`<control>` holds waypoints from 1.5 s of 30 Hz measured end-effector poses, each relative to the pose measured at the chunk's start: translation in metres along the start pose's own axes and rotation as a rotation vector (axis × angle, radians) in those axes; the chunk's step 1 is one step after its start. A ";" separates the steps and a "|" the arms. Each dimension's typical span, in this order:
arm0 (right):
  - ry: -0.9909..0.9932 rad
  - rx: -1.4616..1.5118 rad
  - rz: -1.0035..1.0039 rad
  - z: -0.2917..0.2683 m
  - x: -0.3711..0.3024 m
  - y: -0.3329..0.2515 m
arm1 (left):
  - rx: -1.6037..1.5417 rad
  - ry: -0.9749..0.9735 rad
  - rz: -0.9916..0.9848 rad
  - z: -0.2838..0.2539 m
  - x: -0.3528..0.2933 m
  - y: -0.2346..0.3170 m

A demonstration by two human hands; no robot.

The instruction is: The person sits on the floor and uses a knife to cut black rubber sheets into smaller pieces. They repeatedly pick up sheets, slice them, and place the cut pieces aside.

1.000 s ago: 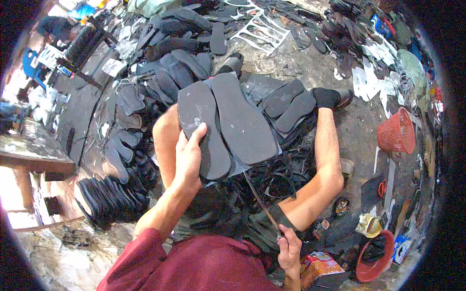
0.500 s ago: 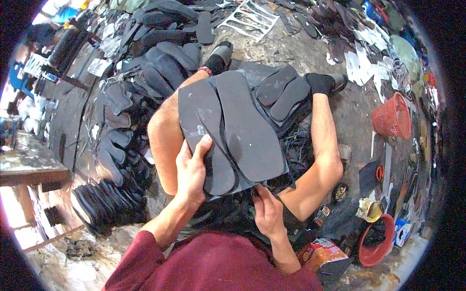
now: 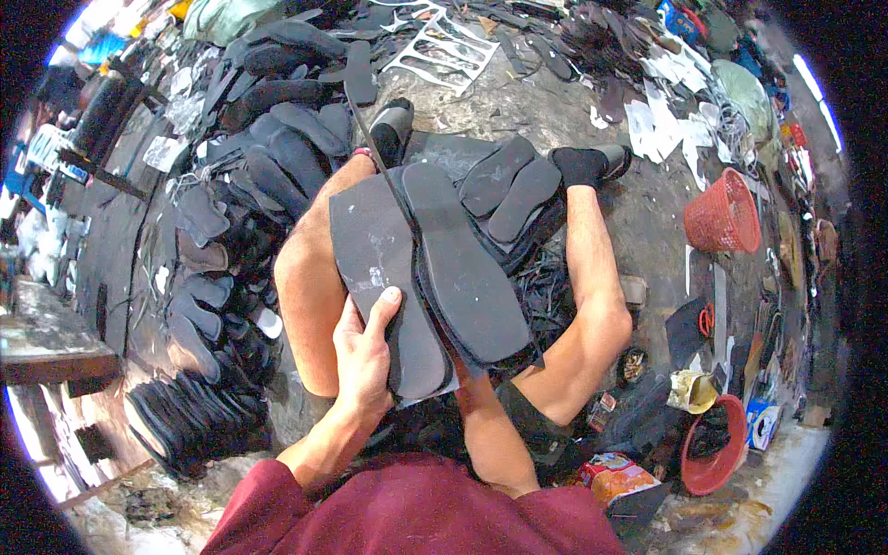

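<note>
My left hand (image 3: 363, 356) grips a dark grey foam sheet (image 3: 356, 217), thumb on top and fingers underneath. White smudges mark the sheet above my thumb. Alongside lies a sole-shaped foam piece (image 3: 467, 277), with more dark layers below its edge. A long, thin dark strip or blade (image 3: 375, 153) sticks up from the gap between the two; I cannot tell which it is. My right hand (image 3: 474, 393) reaches beneath the lower edge of the foam, its fingers hidden. Beyond, two smaller insole shapes (image 3: 523, 201) rest on dark material between my legs.
Stacked dark soles (image 3: 190, 421) stand at the left, near a wooden bench (image 3: 55, 347). Heaped soles (image 3: 296, 153) lie beyond my left leg. On the right are a red basket (image 3: 721, 213), a red ring-shaped tub (image 3: 689, 472) and a yellow-lined can (image 3: 694, 391).
My right hand has moved up and under the foam from its lower edge. The thin dark strip or blade now sticks out past the top. The view has shifted slightly.
</note>
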State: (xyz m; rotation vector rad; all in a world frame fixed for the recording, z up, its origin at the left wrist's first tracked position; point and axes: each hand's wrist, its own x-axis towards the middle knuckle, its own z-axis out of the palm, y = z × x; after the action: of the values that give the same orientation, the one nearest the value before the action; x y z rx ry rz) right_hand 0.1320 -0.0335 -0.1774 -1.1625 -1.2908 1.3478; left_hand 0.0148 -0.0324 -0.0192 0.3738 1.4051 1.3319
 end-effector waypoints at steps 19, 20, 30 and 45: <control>-0.079 -0.382 -0.027 -0.050 -0.140 -0.049 | -0.020 -0.362 -0.285 -0.079 -0.011 0.037; -0.073 -0.420 -0.023 -0.053 -0.138 -0.056 | 0.024 -0.358 -0.293 -0.076 -0.008 0.035; -0.491 -0.569 -0.102 -0.085 -0.005 -0.143 | 0.354 -0.479 -0.244 -0.070 -0.001 0.034; -0.701 0.049 0.321 -0.100 0.027 -0.191 | 0.335 -1.019 -0.510 -0.062 0.020 0.036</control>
State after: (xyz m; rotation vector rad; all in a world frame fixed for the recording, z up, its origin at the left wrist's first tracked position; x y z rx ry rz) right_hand 0.2281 0.0153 0.0110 -0.9128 -1.5733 2.1354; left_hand -0.0594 -0.0354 -0.0134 0.7275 0.7448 0.3462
